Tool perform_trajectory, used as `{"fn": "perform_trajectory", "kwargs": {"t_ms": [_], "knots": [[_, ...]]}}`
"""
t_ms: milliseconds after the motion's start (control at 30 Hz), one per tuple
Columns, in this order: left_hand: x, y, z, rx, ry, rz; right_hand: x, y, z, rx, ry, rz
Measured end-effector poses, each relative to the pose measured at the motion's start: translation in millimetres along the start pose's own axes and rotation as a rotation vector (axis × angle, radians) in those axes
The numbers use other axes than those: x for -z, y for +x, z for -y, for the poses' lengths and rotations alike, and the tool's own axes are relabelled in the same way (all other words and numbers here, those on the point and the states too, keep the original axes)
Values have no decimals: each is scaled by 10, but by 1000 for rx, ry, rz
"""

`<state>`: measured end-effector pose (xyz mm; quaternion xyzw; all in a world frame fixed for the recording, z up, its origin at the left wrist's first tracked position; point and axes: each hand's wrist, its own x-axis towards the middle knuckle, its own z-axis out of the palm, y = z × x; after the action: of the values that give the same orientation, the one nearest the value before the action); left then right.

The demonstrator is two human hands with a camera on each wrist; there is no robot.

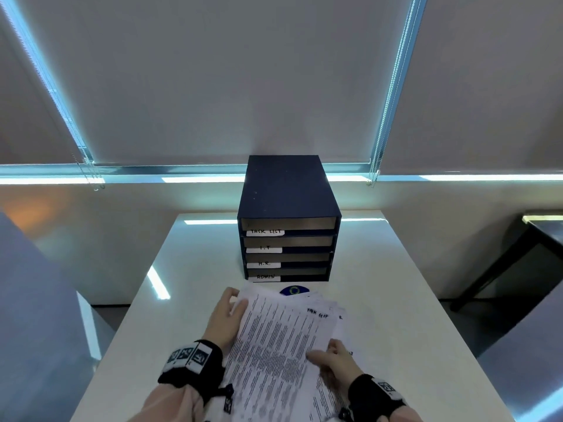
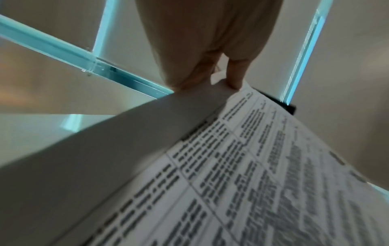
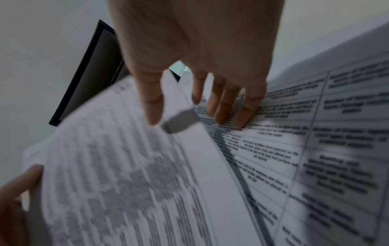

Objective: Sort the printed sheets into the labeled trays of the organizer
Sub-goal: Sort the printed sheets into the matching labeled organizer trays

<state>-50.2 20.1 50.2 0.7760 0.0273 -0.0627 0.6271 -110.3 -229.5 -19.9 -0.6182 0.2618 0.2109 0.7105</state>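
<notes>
A dark blue organizer [image 1: 289,193] stands at the back of the white table [image 1: 396,300]. Its four trays are labeled TASK LIST [image 1: 265,231], I.T, H.R. and ADMIN from top to bottom. In front of it lies a loose pile of printed sheets [image 1: 329,312]. The top sheet [image 1: 274,339] is raised off the pile. My left hand [image 1: 236,300] grips its left edge near the far corner [image 2: 238,94], thumb on top. My right hand [image 1: 327,351] pinches its right edge, with the thumb [image 3: 151,106] on top and the fingers [image 3: 231,108] underneath, touching the sheet below [image 3: 315,149].
A blue round object [image 1: 294,290] shows partly behind the pile, just in front of the organizer. A grey partition [image 1: 30,300] stands to the left and a dark table [image 1: 542,226] to the right. Window blinds hang behind the organizer.
</notes>
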Motion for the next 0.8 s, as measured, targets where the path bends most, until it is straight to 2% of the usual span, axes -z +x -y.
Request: {"fn": "perform_trajectory", "kwargs": {"t_ms": [100, 333, 400, 500, 667, 733, 800], "knots": [[67, 47, -303, 25, -212, 2, 58, 2, -7, 7, 102, 165], [24, 208, -391, 67, -260, -33, 270, 114, -190, 61, 168, 144], [-5, 226, -372, 68, -271, -48, 193, -169, -12, 71, 153, 152], [-28, 282, -348, 93, -235, -66, 151, -324, 109, 79, 165, 236], [-51, 560, -513, 112, -168, -138, 327, 33, -30, 153, 152, 68], [-67, 764, -606, 129, -92, -145, 283, -83, 240, 122, 170, 48], [-83, 919, -683, 173, -47, -89, 285, -137, 502, 138, 188, 91]]}}
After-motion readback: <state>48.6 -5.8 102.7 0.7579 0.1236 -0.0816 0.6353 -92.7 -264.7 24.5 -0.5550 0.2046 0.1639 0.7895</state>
